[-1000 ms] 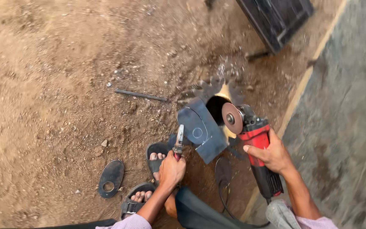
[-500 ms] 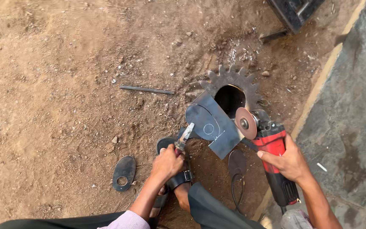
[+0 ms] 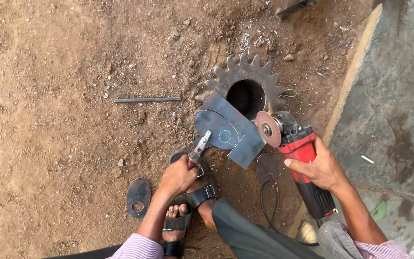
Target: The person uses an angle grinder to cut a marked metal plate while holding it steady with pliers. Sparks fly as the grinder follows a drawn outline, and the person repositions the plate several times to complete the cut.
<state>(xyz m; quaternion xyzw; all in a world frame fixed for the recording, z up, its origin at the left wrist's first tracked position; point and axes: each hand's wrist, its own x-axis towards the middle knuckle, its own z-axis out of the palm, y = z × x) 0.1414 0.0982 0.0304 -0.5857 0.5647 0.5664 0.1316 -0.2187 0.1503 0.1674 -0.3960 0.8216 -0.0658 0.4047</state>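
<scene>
Dirt ground [image 3: 63,72] under me. My left hand [image 3: 177,176] clamping locking pliers [image 3: 200,148] onto steel plate [image 3: 226,128], resting across toothed gear [image 3: 245,79]. My right hand [image 3: 319,169] gripping red angle grinder [image 3: 299,146], disc touching plate edge.

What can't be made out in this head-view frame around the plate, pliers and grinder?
- Pliers: handles hidden inside the left hand.
- Steel plate: far edge overlaps the toothed gear, so contact is unclear.
- Grinder: rear body covered by the right hand; whether its disc spins cannot be told.
- Dark object: cut off by the top edge.
</scene>
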